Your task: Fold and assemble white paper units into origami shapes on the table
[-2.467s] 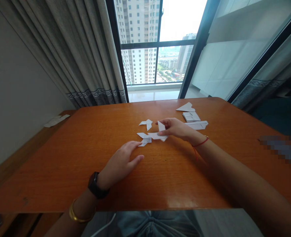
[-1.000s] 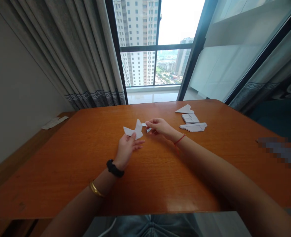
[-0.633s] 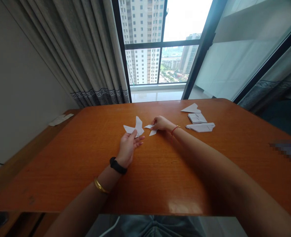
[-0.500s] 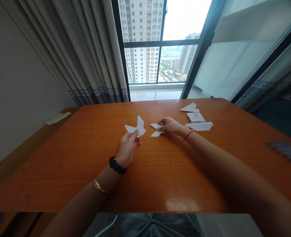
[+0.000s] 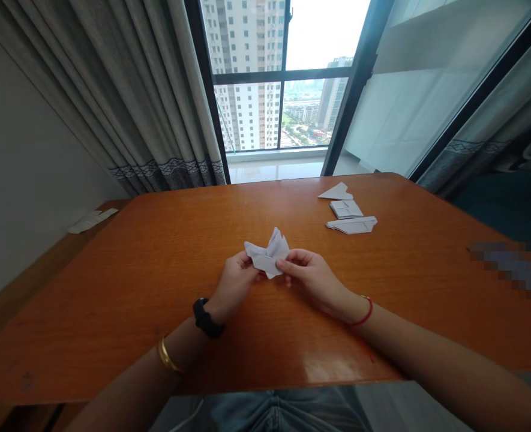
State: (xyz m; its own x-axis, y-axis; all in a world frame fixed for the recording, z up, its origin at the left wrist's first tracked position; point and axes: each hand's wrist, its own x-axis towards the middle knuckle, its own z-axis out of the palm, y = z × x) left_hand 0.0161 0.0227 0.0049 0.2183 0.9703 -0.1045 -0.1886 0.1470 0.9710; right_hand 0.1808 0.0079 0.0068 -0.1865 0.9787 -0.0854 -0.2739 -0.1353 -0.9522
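White folded paper [image 5: 267, 257] with pointed flaps is held just above the middle of the table. My left hand [image 5: 234, 281] pinches its left side, fingers partly hidden behind it. On the right, my right hand [image 5: 314, 277] grips the lower right edge between thumb and fingers. Whether this is one piece or two pieces laid together, I cannot tell. Beyond my right hand lie three other white paper folds: a pointed one [image 5: 337, 191], a square one [image 5: 346, 209] and a long one [image 5: 354, 225].
The brown wooden table [image 5: 193, 222] has its near edge at my lap. White papers [image 5: 92, 221] lie on a ledge at the left. A blurred-out object [image 5: 512, 267] is at the right. Curtains [image 5: 166, 90] and a window stand behind the table.
My right hand has come nearer with the folded paper it had hold of, and my left hand has shifted right. Both hands now meet at the white paper.
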